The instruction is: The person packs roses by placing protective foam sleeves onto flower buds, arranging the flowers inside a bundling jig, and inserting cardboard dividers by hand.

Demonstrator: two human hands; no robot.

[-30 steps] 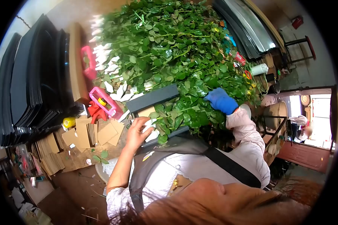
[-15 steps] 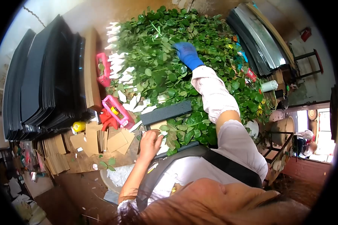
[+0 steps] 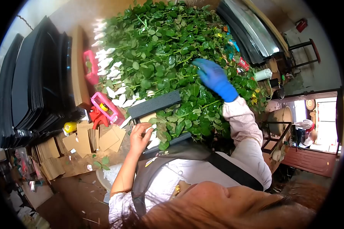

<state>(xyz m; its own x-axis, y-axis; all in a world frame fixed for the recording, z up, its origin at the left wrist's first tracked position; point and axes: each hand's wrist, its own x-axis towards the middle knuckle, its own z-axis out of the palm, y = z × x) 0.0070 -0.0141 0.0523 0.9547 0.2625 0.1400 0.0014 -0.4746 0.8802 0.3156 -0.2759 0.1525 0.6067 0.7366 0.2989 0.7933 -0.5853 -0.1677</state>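
Observation:
My bare left hand (image 3: 139,138) has its fingers bent round a white-sleeved flower bud (image 3: 153,133) at the left end of a leafy bunch. That bunch of stems (image 3: 183,118) lies between a dark corrugated strip (image 3: 154,104) and another dark edge close to my body. My right hand (image 3: 212,76), in a blue glove, is over the big pile of green leafy stems (image 3: 153,57); its fingers stretch leftward, slightly blurred, and nothing shows in them. More white-sleeved buds (image 3: 105,63) line the left side of the pile.
Stacked black sheets (image 3: 36,84) stand at the left beside a cardboard panel (image 3: 78,68). Two pink tape dispensers (image 3: 107,108), a yellow roll (image 3: 70,127) and cardboard pieces (image 3: 88,139) lie left of my hand. At the right are a white roll (image 3: 263,74) and a distant person (image 3: 306,133).
My gloved right hand has moved back from the far part of the pile, toward my body and to the right. My left hand stays by the white-sleeved bud. The whole view has shifted slightly.

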